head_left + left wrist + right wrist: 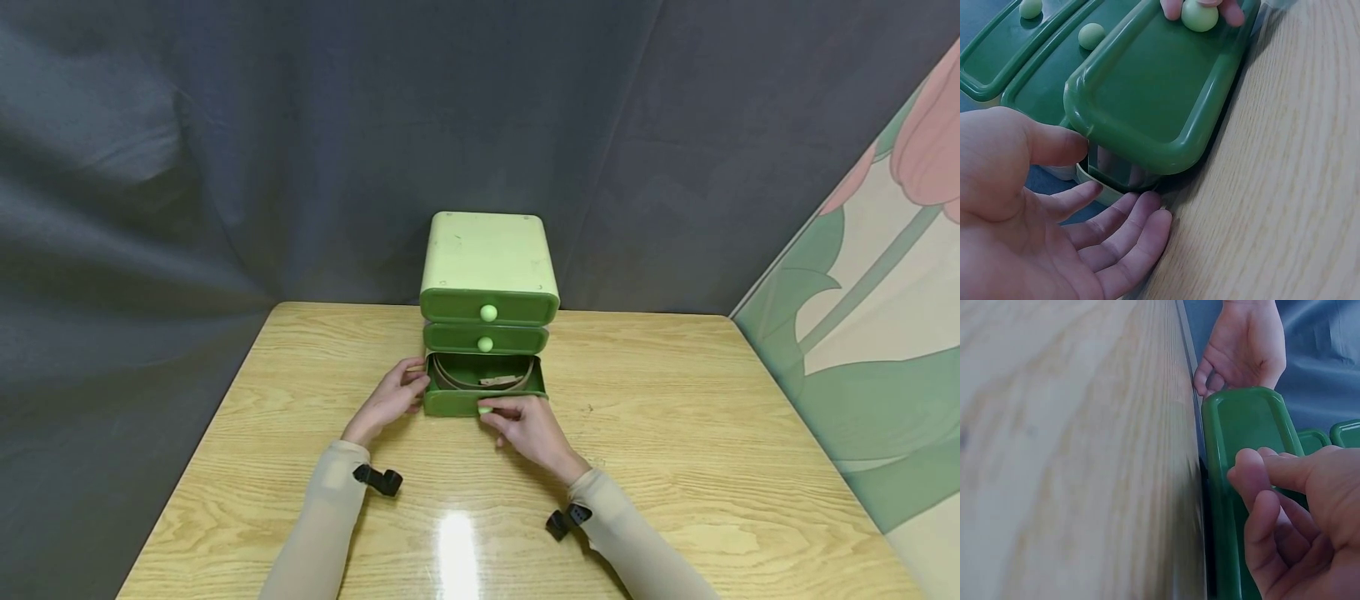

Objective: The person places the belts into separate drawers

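A small cabinet (491,250) with a pale green top and dark green drawer fronts stands at the table's back edge. Its bottom drawer (450,405) is pulled out, and a curved brown belt-like strap (448,382) lies inside with a small beige piece (498,381). My right hand (528,429) pinches that drawer's round light green knob (1200,15) between thumb and fingers. At the drawer's left side is my left hand (390,398), its fingers loosely bent and spread, thumb tip right by the drawer front's edge in the left wrist view.
Above the pulled-out drawer sit the middle drawer (450,338) and the top drawer (450,307), each with a round knob. Dark curtain fabric (360,150) hangs behind the wooden table (675,433). A floral panel (892,333) borders the right side.
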{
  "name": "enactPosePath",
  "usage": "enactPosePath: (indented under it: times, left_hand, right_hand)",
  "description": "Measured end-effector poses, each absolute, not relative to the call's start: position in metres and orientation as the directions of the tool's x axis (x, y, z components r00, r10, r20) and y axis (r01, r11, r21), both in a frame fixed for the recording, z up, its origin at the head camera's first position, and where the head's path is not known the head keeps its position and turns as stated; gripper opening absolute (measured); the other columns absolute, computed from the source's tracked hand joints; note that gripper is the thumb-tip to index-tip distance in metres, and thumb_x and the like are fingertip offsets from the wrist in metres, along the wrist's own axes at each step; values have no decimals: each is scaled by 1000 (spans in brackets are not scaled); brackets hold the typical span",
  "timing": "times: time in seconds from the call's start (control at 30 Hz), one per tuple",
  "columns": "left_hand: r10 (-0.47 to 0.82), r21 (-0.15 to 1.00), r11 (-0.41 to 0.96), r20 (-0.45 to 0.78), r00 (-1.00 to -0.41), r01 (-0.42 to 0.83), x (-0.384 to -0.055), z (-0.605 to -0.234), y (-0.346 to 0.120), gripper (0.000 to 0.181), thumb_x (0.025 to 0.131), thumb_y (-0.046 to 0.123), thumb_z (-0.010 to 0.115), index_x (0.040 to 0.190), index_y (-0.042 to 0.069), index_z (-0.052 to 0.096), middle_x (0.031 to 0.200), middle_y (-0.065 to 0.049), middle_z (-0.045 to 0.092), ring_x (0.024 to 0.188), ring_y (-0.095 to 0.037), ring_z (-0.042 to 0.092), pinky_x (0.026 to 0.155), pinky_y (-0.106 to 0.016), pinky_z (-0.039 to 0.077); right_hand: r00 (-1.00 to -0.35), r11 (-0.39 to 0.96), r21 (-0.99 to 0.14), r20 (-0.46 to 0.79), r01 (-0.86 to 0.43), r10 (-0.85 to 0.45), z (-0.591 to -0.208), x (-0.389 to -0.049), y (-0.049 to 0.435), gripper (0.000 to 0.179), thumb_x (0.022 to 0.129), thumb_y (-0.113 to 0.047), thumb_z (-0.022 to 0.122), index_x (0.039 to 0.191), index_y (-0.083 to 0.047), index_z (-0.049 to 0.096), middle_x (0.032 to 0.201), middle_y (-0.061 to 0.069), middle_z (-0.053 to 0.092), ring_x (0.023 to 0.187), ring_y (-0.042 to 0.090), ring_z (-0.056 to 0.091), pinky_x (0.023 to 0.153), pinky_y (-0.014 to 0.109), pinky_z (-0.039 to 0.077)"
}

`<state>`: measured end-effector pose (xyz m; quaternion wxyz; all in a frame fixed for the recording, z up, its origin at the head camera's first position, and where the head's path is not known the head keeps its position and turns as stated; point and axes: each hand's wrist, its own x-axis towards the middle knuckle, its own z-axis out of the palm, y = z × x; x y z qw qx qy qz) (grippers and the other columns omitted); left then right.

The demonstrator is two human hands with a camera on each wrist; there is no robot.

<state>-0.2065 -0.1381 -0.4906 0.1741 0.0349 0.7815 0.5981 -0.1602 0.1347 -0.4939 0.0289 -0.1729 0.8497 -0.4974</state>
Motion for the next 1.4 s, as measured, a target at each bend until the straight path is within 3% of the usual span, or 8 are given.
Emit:
enactPosePath:
  times: [0.37, 1.13, 1.4]
  left_hand:
    - [269, 950, 277, -222, -937, -145, -207, -490, -139, 55, 114, 20, 46, 165, 5, 31, 161, -29, 43, 138, -44, 55, 105, -51, 56]
    - [279, 951, 276, -218, -935, -139, -205, -487, -139, 54, 115, 18, 44, 165, 2, 31, 161, -31, 43, 139, -47, 54, 103, -51, 57]
    - [269, 950, 273, -226, -936, -151, -207, -489, -140, 54, 115, 21, 43, 165, 4, 32, 159, -29, 46, 138, -43, 56, 99, -44, 57]
  right_hand:
    - [-950, 453, -861, 98, -231, -297, -491, -164, 133, 25, 97, -9, 79, 121, -10, 82, 91, 12, 83, 55, 19, 71, 49, 21, 49]
    - [-956, 466, -858, 90, -216, -278, -490, -171, 131, 25, 98, -9, 78, 122, -10, 82, 92, 13, 83, 55, 22, 72, 47, 19, 45]
    - [-952, 449, -862, 110, -234, -286, -491, -175, 130, 25, 97, -7, 77, 122, -7, 81, 98, 15, 83, 56, 24, 72, 49, 20, 49]
